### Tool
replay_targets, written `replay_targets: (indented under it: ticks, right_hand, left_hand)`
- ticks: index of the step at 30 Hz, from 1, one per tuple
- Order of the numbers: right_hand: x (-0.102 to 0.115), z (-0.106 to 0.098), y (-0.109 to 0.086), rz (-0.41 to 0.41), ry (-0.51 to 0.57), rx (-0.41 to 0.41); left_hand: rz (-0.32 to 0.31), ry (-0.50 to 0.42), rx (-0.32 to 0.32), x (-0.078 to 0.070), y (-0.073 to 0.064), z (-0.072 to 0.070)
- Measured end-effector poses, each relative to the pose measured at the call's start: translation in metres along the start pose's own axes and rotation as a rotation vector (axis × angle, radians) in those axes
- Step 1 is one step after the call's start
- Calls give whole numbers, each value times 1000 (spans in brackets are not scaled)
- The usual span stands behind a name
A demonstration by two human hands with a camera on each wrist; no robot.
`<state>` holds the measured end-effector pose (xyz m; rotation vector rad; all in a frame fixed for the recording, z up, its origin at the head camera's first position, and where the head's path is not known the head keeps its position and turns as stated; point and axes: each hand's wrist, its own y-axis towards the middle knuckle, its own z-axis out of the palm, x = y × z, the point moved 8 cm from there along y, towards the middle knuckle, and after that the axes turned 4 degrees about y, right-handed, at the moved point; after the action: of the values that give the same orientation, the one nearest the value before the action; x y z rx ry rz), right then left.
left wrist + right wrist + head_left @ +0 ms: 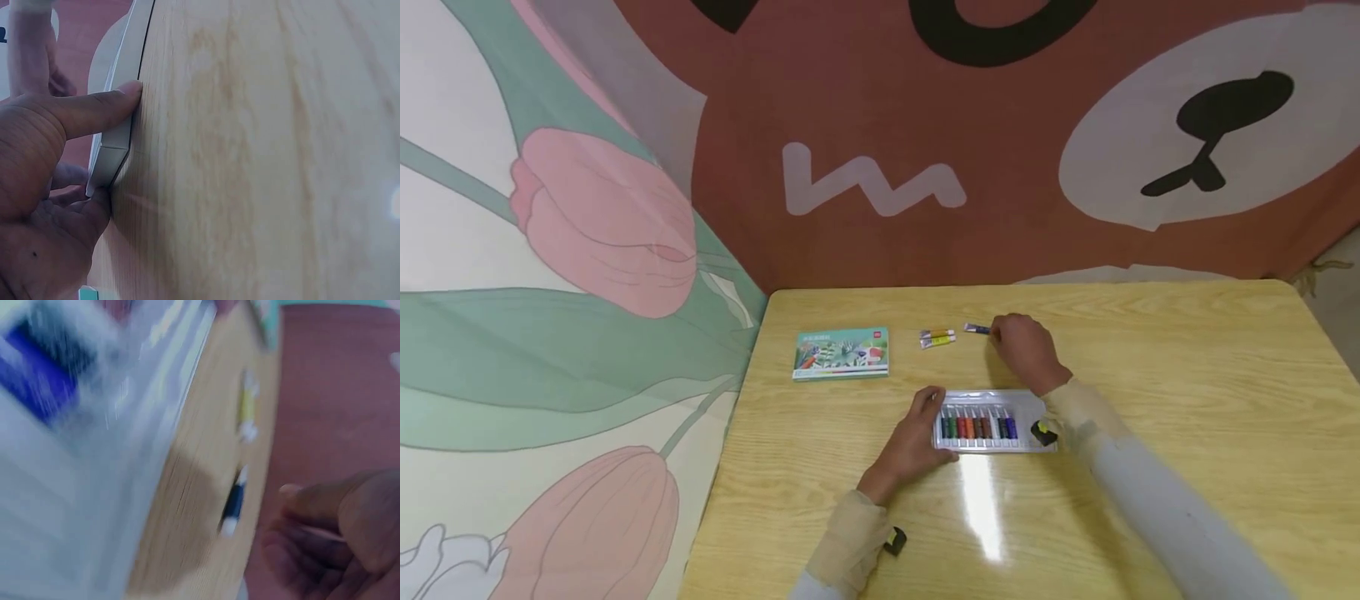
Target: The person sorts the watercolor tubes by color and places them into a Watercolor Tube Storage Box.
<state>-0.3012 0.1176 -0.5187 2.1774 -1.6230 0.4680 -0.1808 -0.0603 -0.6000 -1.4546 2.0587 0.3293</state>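
A clear plastic tray [1032, 410] holds a row of several paint tubes [977, 427] in different colours. At its left end, my left hand [912, 446] grips it, thumb on the near edge and fingers at the far side; the left wrist view shows the thumb pressed to the tray's side wall [115, 150]. Beyond the tray is my right hand [1022, 343], close to a dark blue paint tube [976, 328] lying on the table. In the blurred right wrist view, loosely curled fingers [294, 550] hang apart from that dark tube [234, 501], holding nothing visible.
Left of the dark tube lie a yellow paint tube [937, 342] and an orange-brown one [937, 332], side by side. A flat illustrated box [841, 353] rests farther left. The wooden table [1187, 400] meets a printed cloth backdrop [880, 242] behind.
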Motion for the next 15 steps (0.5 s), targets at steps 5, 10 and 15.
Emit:
replay_targets:
  ticks: [5, 10, 15]
  right_hand:
    - [-5, 13, 33, -79, -103, 42]
    - [-7, 30, 45, -157, -154, 144]
    - [-9, 39, 47, -177, -159, 163]
  left_hand:
    - [40, 20, -27, -1, -2, -3]
    - [46, 16, -33, -2, -1, -3]
    - [33, 3, -21, 0, -1, -1]
